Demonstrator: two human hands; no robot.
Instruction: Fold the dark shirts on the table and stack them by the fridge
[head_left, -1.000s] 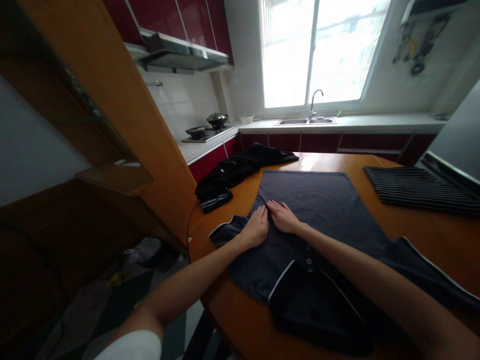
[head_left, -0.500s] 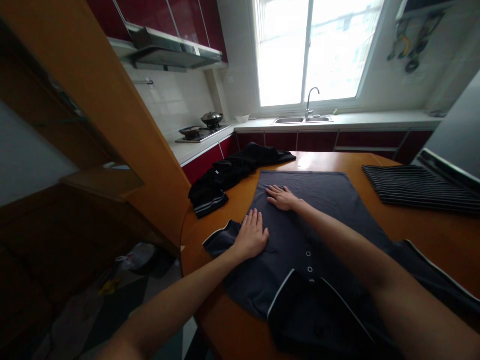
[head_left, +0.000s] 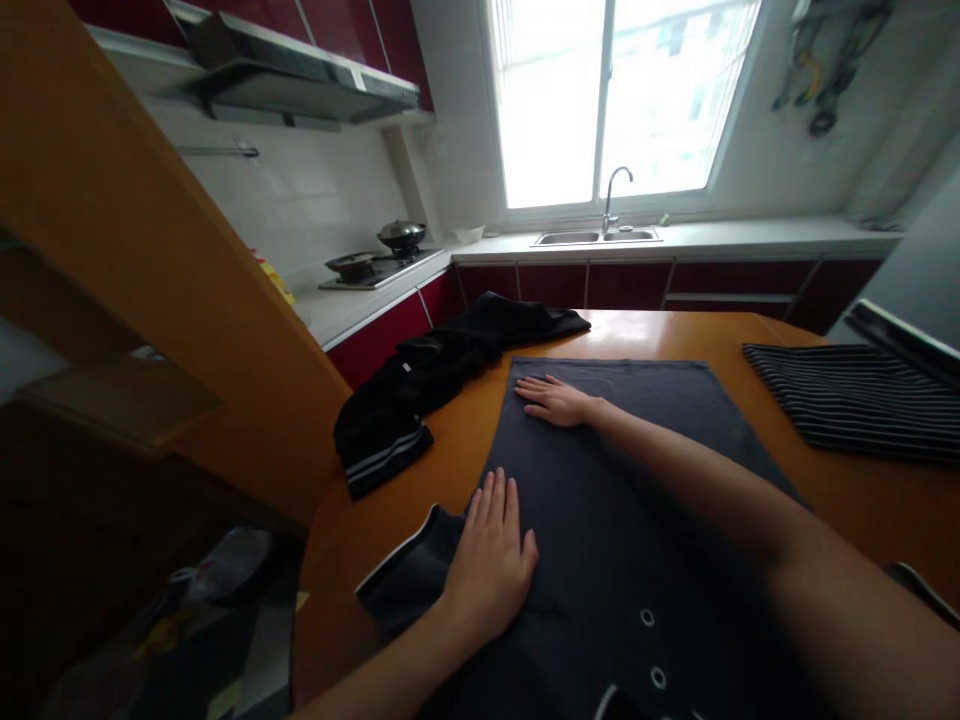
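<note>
A dark grey polo shirt [head_left: 600,490] lies spread on the table, its hem toward the window and its buttoned collar end toward me. My left hand [head_left: 493,560] rests flat on the shirt's left side, beside the white-edged sleeve, with fingers stretched out. Farther up, near the hem's left corner, my right hand [head_left: 555,400] also lies flat on the cloth, fingers extended. Neither hand grips anything. Most of the collar is cut off at the bottom of the view, and my right forearm covers part of the shirt.
Crumpled black clothing [head_left: 442,365] with striped trim lies at the left on the wooden table [head_left: 652,330]. A folded striped cloth [head_left: 862,395] is at the right. Beyond are a counter with a sink [head_left: 570,238] and a stove with pans [head_left: 401,235]. A wooden partition [head_left: 225,330] rises at left.
My right hand has slid slightly up and left toward the hem corner. My left hand stays flat near the sleeve. The view has moved closer, so less of the collar shows.
</note>
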